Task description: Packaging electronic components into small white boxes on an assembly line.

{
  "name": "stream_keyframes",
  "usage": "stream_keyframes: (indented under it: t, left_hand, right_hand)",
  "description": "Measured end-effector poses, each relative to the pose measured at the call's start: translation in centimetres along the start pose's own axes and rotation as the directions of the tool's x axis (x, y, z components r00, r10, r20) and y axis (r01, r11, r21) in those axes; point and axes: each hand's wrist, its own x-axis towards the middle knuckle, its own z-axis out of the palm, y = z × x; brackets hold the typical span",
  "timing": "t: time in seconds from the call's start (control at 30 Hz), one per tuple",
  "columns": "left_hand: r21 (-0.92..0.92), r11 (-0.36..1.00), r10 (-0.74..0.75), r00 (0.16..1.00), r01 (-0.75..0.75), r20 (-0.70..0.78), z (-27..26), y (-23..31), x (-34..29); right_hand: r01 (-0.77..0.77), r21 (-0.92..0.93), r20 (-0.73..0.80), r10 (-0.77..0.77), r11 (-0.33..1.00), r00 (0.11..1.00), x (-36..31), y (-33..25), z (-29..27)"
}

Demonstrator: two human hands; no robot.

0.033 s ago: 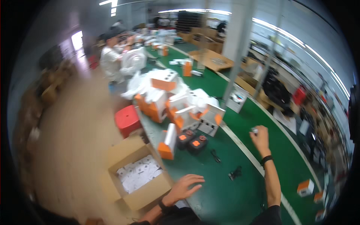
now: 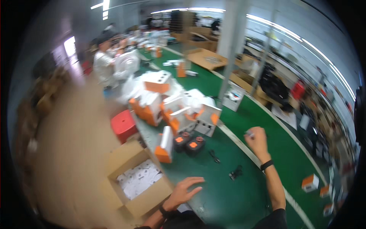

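My left hand (image 2: 185,190) hovers by the near left edge of the green table (image 2: 213,181), palm down, fingers stretched apart and holding nothing. Over the white strip and green conveyor belt, my right hand (image 2: 257,142) is closed around a small whitish object (image 2: 250,134), too blurred to name. Between the hands and farther off lie two small bunches of black cable, one (image 2: 214,156) beyond the other (image 2: 235,173). Two black devices with orange parts (image 2: 195,145) stand behind them. Beside these is a white-and-orange carton (image 2: 164,145).
Open white-and-orange cartons (image 2: 209,119) and white plastic bags crowd the table beyond. At left stand an open cardboard box (image 2: 154,191) holding white sheets and a red stool (image 2: 124,124). Small cartons (image 2: 310,183) sit on the belt at right. Another person (image 2: 103,65) works far left.
The whole view has shifted, so the table and its things sit slightly farther left. My right hand stays closed and my left hand stays spread.
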Motion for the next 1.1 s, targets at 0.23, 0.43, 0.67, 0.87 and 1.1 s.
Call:
stream_keyframes:
  t: [0.23, 0.43, 0.67, 0.87, 1.1]
  left_hand:
    - [-0.375, 0.913, -0.121, 0.985, 0.160, 0.124, 0.3, 4.1, 0.8]
    - [-0.368, 0.872, -0.343, 0.939, 0.323, 0.012, 1.1, 4.9, -2.3]
    - [-0.418, 0.808, -0.588, 0.608, 0.415, -0.533, -4.8, -4.8, -10.1]
    - [-0.563, 0.623, -0.738, 0.170, 0.543, -0.653, -8.7, -27.3, -20.7]
    - [-0.630, 0.443, -0.725, -0.158, 0.638, -0.670, -9.8, -39.2, -22.2]
  right_hand:
    - [0.115, 0.273, 0.475, -0.238, 0.955, 0.847, -12.7, -21.4, -6.4]
    - [0.112, 0.131, 0.667, -0.171, 0.985, 0.725, -14.2, -23.7, -7.6]
    - [-0.153, -0.038, 0.652, 0.140, 0.988, 0.745, -17.0, -17.8, -12.4]
    - [-0.459, -0.472, 0.381, 0.644, 0.753, 0.664, -25.0, -13.5, -18.9]
    - [-0.628, -0.518, 0.264, 0.807, 0.581, 0.528, -36.4, -9.2, -22.1]
